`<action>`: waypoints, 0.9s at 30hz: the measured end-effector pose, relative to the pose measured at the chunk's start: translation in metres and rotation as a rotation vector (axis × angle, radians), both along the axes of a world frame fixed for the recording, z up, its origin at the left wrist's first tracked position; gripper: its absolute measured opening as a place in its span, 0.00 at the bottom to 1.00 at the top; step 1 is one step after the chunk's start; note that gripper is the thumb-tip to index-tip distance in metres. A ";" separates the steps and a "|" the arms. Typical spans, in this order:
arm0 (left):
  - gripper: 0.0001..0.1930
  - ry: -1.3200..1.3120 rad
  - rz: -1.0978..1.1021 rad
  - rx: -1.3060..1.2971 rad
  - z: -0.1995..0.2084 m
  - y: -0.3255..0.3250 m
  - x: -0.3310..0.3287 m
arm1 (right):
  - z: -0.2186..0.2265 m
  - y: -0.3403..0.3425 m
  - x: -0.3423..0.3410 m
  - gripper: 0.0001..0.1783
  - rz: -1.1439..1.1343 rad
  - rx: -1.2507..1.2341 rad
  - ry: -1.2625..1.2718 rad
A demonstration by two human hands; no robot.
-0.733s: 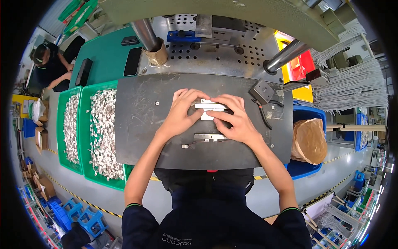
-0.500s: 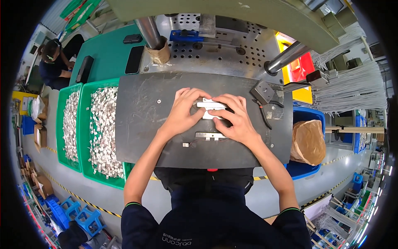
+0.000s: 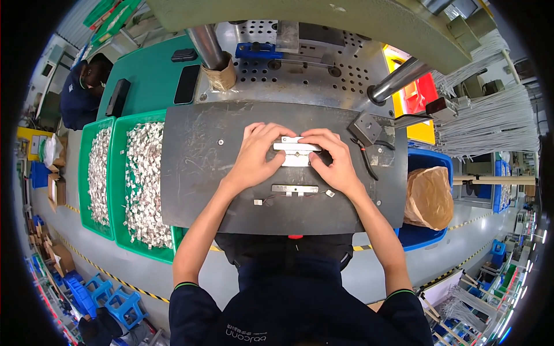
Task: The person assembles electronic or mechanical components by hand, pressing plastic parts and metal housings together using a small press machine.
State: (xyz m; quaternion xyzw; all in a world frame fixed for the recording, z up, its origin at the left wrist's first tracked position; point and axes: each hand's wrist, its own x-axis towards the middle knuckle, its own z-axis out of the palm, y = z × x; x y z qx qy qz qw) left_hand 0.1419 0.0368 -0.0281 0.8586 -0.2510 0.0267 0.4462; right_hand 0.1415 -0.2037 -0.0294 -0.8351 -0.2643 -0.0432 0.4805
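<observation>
On the dark board (image 3: 196, 190) in front of me lies a small fixture of silver metal plates (image 3: 297, 147). My left hand (image 3: 258, 154) curls around its left end, fingertips at the far edge and thumb at the near left. At the opposite end my right hand (image 3: 333, 158) grips likewise, index finger on the far plate and thumb at the right side. Something tiny shows at the middle seam, too small to name. Nearer to me, apart from both hands, rests a silver metal strip (image 3: 295, 188) with thin wires and a white connector (image 3: 329, 193) at the right.
Black-and-red pliers (image 3: 365, 154) and a metal block (image 3: 366, 128) sit right of my hands. Green bins (image 3: 118, 173) of small white-silver parts stand left, a blue bin (image 3: 426, 235) with brown paper right. Press columns (image 3: 206, 45) rise behind the board. A co-worker (image 3: 81, 95) is far left.
My right fingers have drawn back from the fixture's middle, and the thumb has shifted to its right side. The strip's right end and connector are now uncovered. The co-worker leans differently.
</observation>
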 end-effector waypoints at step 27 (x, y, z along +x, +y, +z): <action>0.12 0.054 0.040 0.139 0.041 -0.008 0.012 | 0.035 -0.011 -0.016 0.26 -0.183 -0.140 -0.061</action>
